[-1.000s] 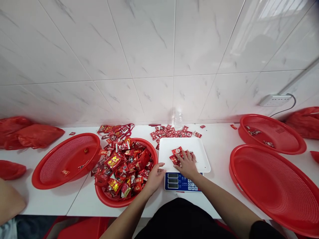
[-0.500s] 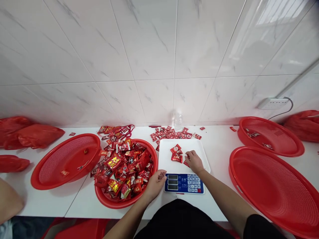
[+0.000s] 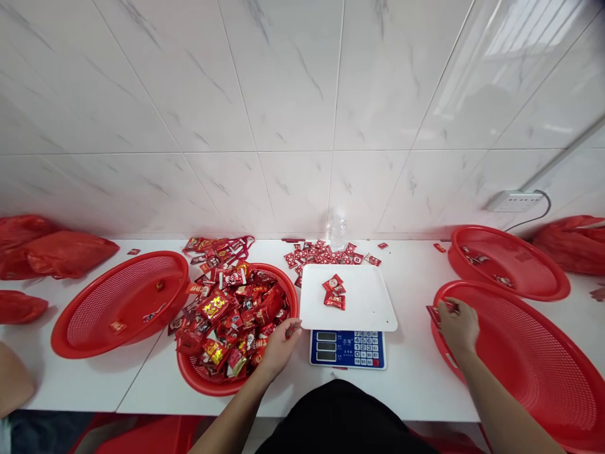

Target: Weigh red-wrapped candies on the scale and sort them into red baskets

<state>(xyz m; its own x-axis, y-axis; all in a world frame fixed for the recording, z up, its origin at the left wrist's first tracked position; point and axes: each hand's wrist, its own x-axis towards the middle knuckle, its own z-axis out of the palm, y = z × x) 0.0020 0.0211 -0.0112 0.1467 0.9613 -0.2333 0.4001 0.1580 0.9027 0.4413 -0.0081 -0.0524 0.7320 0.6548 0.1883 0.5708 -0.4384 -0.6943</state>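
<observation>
A white tray [image 3: 350, 315] rests on a blue-panelled scale [image 3: 347, 349], with a few red packets [image 3: 334, 292] on it. My left hand [image 3: 283, 343] is beside the tray's near left corner, at the right rim of a red basket [image 3: 203, 383] heaped with red and gold packets; its fingers are curled, and whether they hold anything is hidden. Over the left rim of the large red basket [image 3: 515, 353] on the right, my right hand [image 3: 457, 325] pinches a small red packet [image 3: 433, 314].
Small red packets [image 3: 321, 253] and a clear bottle [image 3: 338, 232] lie by the wall. Another red basket [image 3: 127, 302] is at left, one more [image 3: 520, 265] at back right. Red bags [image 3: 66, 252] sit far left. Parts of other people show at both edges.
My right hand has moved from the tray to the rim of the right basket with a red packet. My left hand has shifted slightly left.
</observation>
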